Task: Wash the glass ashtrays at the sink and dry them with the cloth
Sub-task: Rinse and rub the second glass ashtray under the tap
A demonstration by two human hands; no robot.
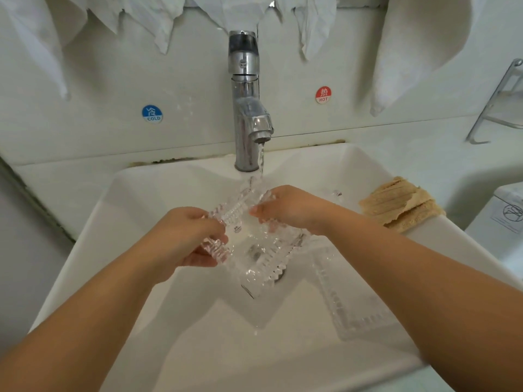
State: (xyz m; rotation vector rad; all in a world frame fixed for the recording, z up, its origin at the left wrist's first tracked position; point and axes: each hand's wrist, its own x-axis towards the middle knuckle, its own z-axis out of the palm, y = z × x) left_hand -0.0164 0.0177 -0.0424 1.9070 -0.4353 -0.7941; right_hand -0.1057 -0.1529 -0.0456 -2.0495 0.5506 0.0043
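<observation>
A square cut-glass ashtray [254,241] is held tilted over the white sink [169,306], its far edge under the running stream from the chrome tap [247,108]. My left hand [184,239] grips its left rim, fingers curled round the ridged edge. My right hand [291,210] holds the right rim, fingers bent over it. A second glass ashtray [353,306] lies in the basin on the right, partly under my right forearm. A tan cloth [402,205] lies folded on the sink's right rim.
White cloths [418,52] hang along the wall above the tap. Blue COLD [152,114] and red HOT [323,95] stickers flank the tap. A metal wall rack [498,103] is at right; a white toilet tank [506,219] stands beyond the sink's right edge.
</observation>
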